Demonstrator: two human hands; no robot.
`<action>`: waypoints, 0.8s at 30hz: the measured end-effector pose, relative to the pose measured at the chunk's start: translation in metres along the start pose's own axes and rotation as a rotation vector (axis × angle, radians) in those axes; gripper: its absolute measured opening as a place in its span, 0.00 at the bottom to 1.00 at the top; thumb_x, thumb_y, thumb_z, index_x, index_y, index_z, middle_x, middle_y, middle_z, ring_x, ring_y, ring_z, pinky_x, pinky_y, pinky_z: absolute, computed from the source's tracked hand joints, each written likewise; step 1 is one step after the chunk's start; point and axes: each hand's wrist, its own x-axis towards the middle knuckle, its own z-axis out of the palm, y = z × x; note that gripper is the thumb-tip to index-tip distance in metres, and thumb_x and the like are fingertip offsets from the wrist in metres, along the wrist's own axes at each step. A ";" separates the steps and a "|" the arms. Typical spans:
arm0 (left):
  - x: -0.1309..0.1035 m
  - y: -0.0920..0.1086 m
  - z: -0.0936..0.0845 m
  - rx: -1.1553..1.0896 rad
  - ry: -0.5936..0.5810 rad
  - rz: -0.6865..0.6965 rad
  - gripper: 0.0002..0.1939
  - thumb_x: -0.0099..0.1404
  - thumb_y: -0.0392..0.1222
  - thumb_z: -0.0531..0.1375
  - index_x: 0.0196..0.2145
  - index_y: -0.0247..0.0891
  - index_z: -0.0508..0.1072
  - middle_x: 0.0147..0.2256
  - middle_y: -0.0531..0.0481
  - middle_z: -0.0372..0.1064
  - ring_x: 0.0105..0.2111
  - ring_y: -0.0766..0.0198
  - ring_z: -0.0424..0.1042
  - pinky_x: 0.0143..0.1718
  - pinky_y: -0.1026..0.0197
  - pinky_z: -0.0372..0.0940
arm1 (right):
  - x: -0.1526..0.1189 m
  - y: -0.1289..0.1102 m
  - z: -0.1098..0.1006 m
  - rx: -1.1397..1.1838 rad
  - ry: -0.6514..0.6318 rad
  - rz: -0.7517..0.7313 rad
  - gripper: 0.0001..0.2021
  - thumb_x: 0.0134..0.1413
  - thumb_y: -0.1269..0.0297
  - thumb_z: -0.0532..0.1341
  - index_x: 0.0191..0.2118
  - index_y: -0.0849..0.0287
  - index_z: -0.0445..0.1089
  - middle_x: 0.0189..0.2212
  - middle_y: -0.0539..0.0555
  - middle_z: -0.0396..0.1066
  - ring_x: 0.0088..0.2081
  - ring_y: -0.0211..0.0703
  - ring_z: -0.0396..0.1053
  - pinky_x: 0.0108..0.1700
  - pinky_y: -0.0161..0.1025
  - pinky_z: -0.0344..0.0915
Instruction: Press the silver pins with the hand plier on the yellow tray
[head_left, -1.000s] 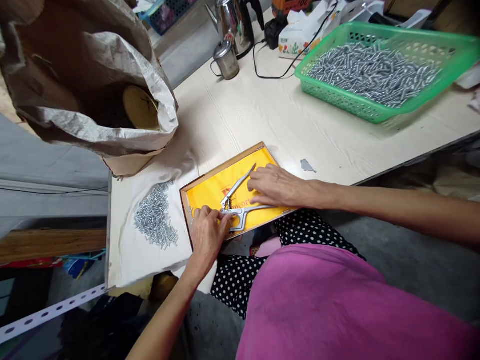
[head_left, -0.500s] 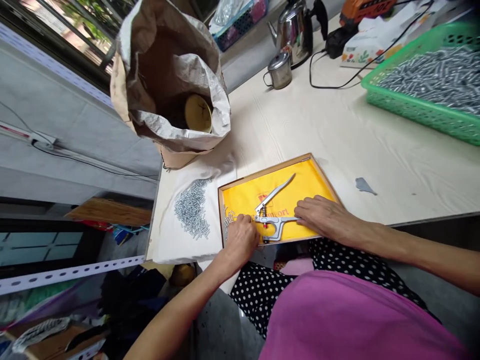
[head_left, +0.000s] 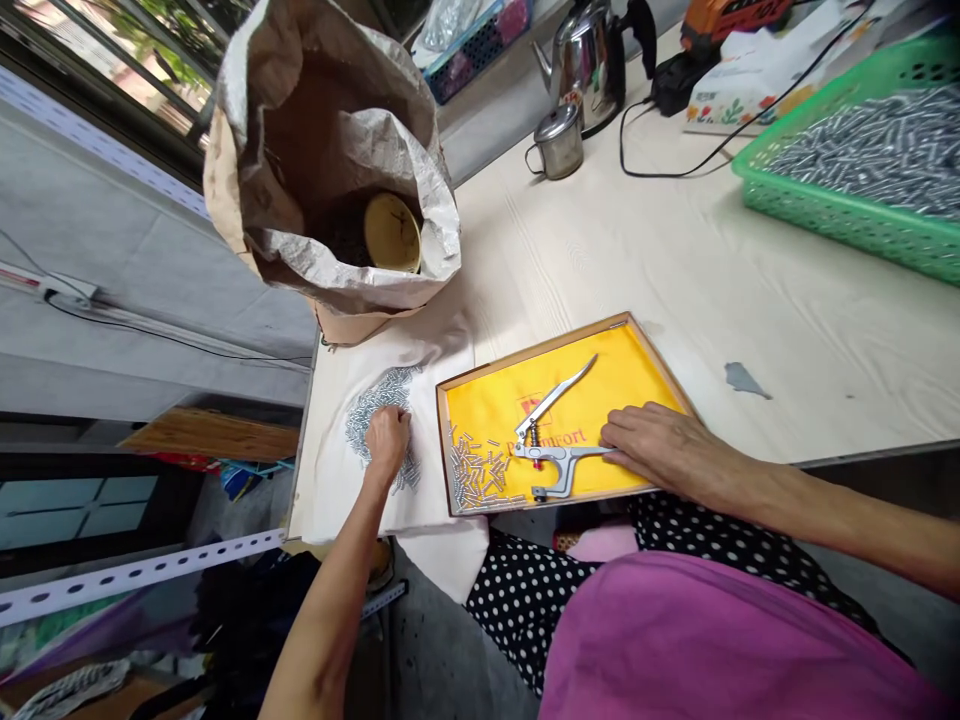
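My left hand (head_left: 388, 437) is over the pile of small metal pieces (head_left: 371, 400) on the white cloth (head_left: 330, 495), its fingers curled together; whatever they hold is hidden. In the shallow tray (head_left: 444, 440) with a yellow lining, more metal pieces (head_left: 472, 475) lie in the near left corner. Metal pliers (head_left: 559, 453) rest there too, with one handle angled up and a spring between the handles. My right hand (head_left: 649, 435) lies over the tray's right part, its fingers closed around the end of the lower handle.
An open paper sack (head_left: 360, 315) with a round yellowish container (head_left: 392, 232) inside stands at the back left. Behind are a metal cup (head_left: 559, 145), a kettle (head_left: 589, 70) and a cable. A green basket (head_left: 847, 215) of metal pieces sits at right, near a grey scrap (head_left: 745, 380).
My left hand has moved left from the tray to the pile on the cloth, uncovering metal pieces in the tray's corner. My right hand stays at the pliers' handle.
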 end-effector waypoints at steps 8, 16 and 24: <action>0.015 -0.011 0.009 -0.068 -0.048 0.055 0.14 0.67 0.41 0.55 0.43 0.35 0.78 0.43 0.41 0.78 0.43 0.52 0.74 0.41 0.59 0.61 | 0.001 0.026 -0.024 -0.188 -0.049 0.013 0.12 0.68 0.64 0.52 0.33 0.56 0.68 0.31 0.54 0.69 0.35 0.45 0.61 0.38 0.42 0.49; 0.013 0.002 0.000 -0.077 -0.035 0.032 0.14 0.62 0.35 0.55 0.40 0.33 0.79 0.41 0.39 0.78 0.41 0.52 0.74 0.40 0.58 0.63 | -0.005 0.028 -0.014 -0.194 -0.027 0.024 0.09 0.67 0.64 0.54 0.35 0.57 0.69 0.32 0.55 0.69 0.36 0.46 0.61 0.39 0.43 0.48; -0.069 0.083 -0.033 -0.927 -0.191 0.061 0.18 0.55 0.51 0.64 0.37 0.35 0.78 0.33 0.47 0.76 0.25 0.65 0.68 0.28 0.63 0.62 | -0.005 0.023 -0.017 -0.200 -0.017 0.040 0.08 0.66 0.66 0.55 0.35 0.58 0.68 0.32 0.54 0.69 0.35 0.46 0.61 0.39 0.43 0.49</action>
